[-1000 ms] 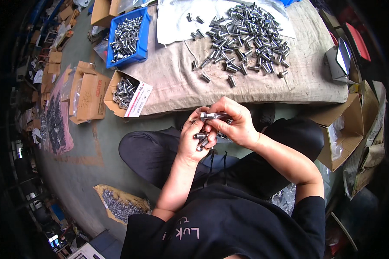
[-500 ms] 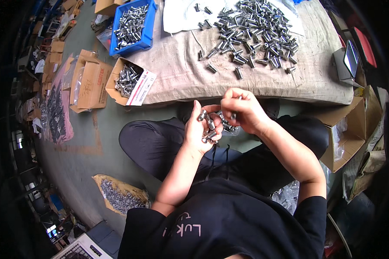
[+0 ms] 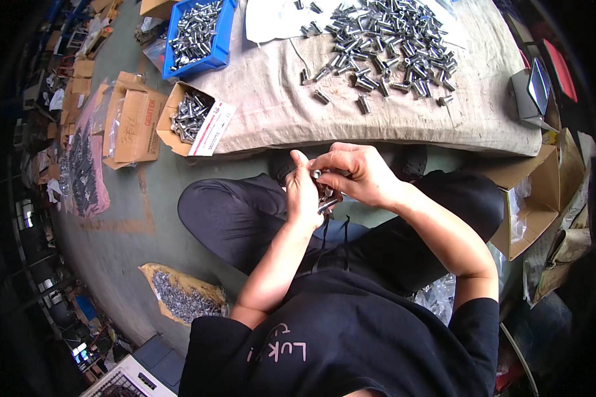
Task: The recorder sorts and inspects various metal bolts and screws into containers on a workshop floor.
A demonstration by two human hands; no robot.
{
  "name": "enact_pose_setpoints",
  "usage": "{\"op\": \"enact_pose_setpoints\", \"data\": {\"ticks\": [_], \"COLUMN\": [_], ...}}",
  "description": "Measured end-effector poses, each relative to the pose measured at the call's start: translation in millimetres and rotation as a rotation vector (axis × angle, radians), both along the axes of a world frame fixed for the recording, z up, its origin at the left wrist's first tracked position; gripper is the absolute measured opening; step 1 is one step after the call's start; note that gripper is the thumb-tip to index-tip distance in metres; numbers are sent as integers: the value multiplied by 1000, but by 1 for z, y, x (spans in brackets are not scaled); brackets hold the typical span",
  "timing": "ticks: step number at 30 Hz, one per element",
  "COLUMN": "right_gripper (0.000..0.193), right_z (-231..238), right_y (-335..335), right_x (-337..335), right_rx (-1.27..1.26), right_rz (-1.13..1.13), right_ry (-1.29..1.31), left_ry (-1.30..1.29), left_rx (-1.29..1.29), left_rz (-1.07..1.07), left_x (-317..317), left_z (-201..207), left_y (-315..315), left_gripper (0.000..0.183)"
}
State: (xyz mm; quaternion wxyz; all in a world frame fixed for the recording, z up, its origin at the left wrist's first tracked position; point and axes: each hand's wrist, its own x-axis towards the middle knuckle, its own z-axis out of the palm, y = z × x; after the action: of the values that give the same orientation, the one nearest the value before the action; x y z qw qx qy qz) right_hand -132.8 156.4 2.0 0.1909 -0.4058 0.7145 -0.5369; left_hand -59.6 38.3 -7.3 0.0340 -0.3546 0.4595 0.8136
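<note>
My left hand (image 3: 302,196) is cupped around several shiny short metal cylindrical fittings (image 3: 328,204), partly covered by my fingers. Just above its palm, my right hand (image 3: 365,173) pinches at one small fitting (image 3: 316,174) whose round end faces up. Both hands touch each other over my lap. Beyond them, a large heap of the same kind of fittings (image 3: 391,46) lies on a cloth-covered table (image 3: 271,99); some have a wider head at one end.
At the table's left stand a blue bin (image 3: 224,49) and a small open carton (image 3: 169,129), both filled with fittings. Another carton (image 3: 136,129) is farther left. An open carton (image 3: 536,205) sits at right. Small parts lie on a brown sheet (image 3: 153,272) on the floor.
My right hand has moved left and down onto my left hand, its fingers now at the fittings there. My left fingers have curled in. The view has shifted slightly.
</note>
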Motion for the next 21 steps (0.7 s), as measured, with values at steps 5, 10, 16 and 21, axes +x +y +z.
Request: {"op": "enact_pose_setpoints", "data": {"ticks": [5,10,16,21], "right_gripper": [8,9,20,14], "right_z": [5,-1,-1,-2], "right_y": [6,9,4,3], "right_x": [-13,-9,9,8], "right_rx": [-478,-288,-107,-190], "right_rz": [-83,-44,123,-83], "right_ry": [-1085,-1036,-421,-666], "left_ry": [70,155,81,84], "left_rx": [-28,51,34,666], "left_rz": [-110,-51,122,-9], "left_x": [4,4,-1,0], "left_z": [-4,-2,5,-9], "left_y": [-3,-9,-7,-18], "left_gripper": [68,64,62,35]}}
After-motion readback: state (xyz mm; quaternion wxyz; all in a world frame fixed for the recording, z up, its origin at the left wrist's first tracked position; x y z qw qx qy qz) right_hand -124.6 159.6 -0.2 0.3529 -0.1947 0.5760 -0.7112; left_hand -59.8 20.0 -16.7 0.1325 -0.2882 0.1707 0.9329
